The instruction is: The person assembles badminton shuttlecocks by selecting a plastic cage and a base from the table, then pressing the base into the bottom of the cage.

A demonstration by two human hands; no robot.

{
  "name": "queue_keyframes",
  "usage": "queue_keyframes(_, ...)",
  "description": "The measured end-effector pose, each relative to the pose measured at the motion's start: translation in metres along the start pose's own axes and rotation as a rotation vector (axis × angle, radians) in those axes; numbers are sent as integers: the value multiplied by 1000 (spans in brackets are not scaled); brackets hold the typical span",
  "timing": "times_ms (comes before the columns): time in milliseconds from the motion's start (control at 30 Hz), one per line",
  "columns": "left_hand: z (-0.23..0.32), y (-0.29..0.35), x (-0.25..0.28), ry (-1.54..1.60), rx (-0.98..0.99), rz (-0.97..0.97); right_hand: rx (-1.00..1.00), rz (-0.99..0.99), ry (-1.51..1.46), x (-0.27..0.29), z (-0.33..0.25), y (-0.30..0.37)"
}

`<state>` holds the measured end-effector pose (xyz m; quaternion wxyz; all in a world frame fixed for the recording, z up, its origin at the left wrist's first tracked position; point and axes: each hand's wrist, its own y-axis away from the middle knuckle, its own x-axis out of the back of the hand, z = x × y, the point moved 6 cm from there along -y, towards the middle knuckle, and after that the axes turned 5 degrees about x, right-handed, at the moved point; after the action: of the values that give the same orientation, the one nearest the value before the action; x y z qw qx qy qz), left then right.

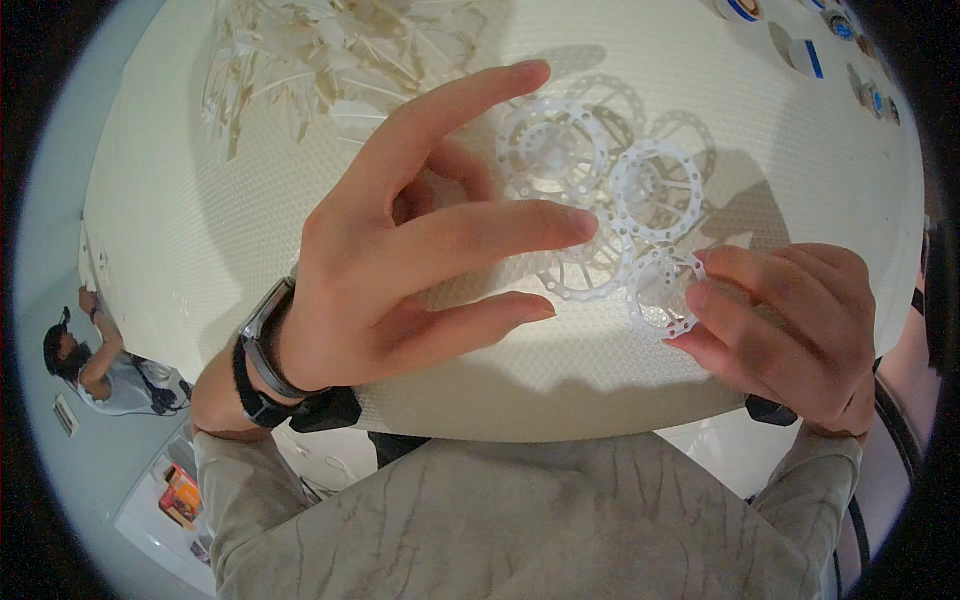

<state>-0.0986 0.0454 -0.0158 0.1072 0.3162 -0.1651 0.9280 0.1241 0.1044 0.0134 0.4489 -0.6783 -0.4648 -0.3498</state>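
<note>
Several white plastic rings with round holes along their rims and spoked middles sit close together on the table. My right hand (790,320) pinches the rim of the nearest ring (662,292) between thumb and fingers. My left hand (400,235) is spread over the left side of the group, fingers apart. One fingertip lies over the edge of the lower left ring (583,275); whether it touches I cannot tell. Behind that finger is the far left ring (552,148), and to the right stands another ring (657,190). A watch (268,335) is on my left wrist.
A heap of pale, translucent feather-like pieces (340,60) covers the far left of the pale textured table (500,395). Small round containers with blue bands, one a white cup (805,58), stand at the far right. Beyond the table's left edge is another person (110,365).
</note>
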Motion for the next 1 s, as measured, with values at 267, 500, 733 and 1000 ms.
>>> queue_keyframes(267,2,-2,1,-29,-50,-14,5,19,28,1,0,1)
queue_keyframes(500,1,0,1,-17,-27,6,15,-32,-11,2,-3,1)
queue_keyframes(733,-1,-1,0,-12,-28,26,108,-24,-6,-4,-1,-1)
queue_keyframes(1000,-3,1,1,-24,-38,25,154,-39,11,-8,0,-4)
